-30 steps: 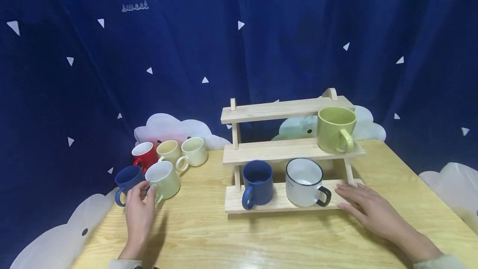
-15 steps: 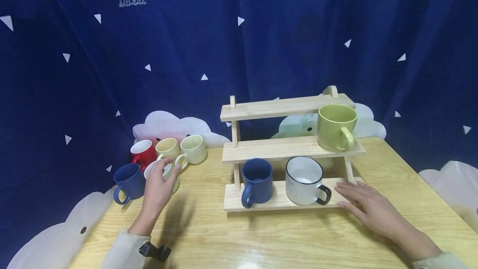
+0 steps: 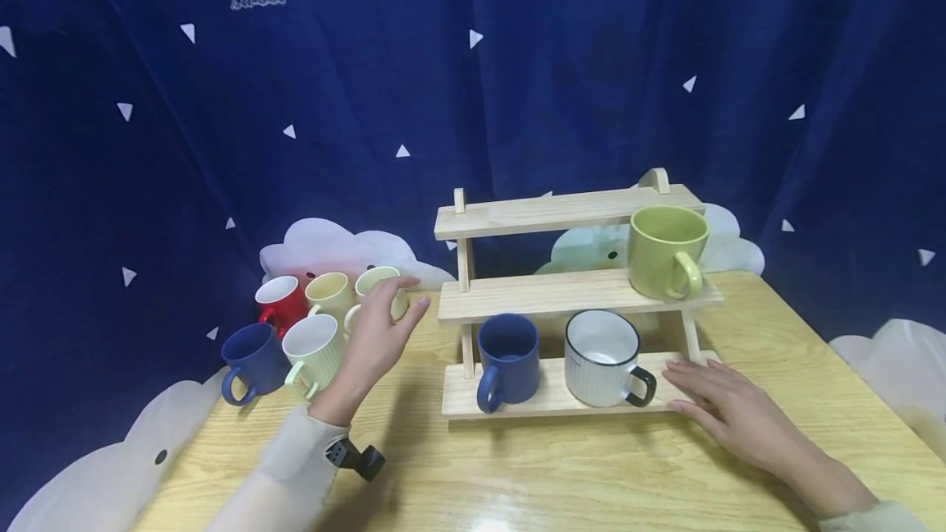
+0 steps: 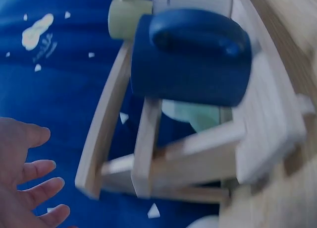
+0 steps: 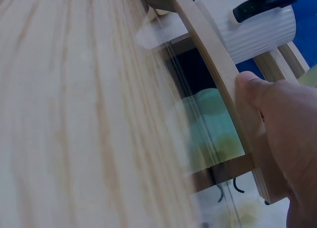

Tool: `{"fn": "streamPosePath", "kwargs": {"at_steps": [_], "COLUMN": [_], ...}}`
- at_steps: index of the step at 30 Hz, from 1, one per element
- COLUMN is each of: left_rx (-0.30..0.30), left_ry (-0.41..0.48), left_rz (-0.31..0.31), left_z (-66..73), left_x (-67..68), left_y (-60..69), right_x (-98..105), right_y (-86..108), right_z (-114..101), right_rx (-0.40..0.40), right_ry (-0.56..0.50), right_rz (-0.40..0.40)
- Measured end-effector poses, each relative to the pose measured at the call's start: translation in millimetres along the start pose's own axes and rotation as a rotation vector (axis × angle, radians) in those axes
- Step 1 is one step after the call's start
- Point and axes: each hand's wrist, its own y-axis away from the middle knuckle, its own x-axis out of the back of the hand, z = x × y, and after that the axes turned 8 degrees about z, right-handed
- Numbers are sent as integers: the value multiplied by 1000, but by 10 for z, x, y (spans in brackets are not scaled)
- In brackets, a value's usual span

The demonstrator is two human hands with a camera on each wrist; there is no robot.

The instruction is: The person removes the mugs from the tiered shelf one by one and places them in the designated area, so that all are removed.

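Observation:
My left hand (image 3: 377,343) is raised over the table near the pale green mug (image 3: 384,276), fingers spread and holding nothing. Below and left of it stands a ribbed white mug with a light green handle (image 3: 314,351). On the bottom board of a three-tier wooden rack (image 3: 525,294) sit a blue mug (image 3: 510,360) and a white mug with black rim and handle (image 3: 599,368). A larger green mug (image 3: 661,261) stands on the middle tier's right end. My right hand (image 3: 739,425) rests on the bottom board's right end; its thumb (image 5: 247,79) touches the board's front edge.
Grouped at the left are a red mug (image 3: 284,302), a yellow mug (image 3: 328,295) and another blue mug (image 3: 254,360). A dark blue curtain (image 3: 355,105) hangs behind the wooden table (image 3: 562,474).
My left hand has moved right and up from between the blue and white mugs, passing over the white one toward the rack. The right hand stays on the bottom board.

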Motion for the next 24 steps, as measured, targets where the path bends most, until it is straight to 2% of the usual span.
{"fn": "streamPosePath", "kwargs": {"at_steps": [9,16,24], "left_rx": [-104,-123,-127], "left_ry": [51,36,33], "left_rz": [-97,-202,-301], "left_z": [375,632,900], "left_x": [-271,-485,-701], "left_y": [-135,-212,-231], "right_x": [21,40,32], "right_y": [-12,-29,-17], "right_z": [-28,-33,-29], "right_rx": [-5,-12,-14], "right_ry": [2,14,14], "right_rz": [-9,-19,-20]}}
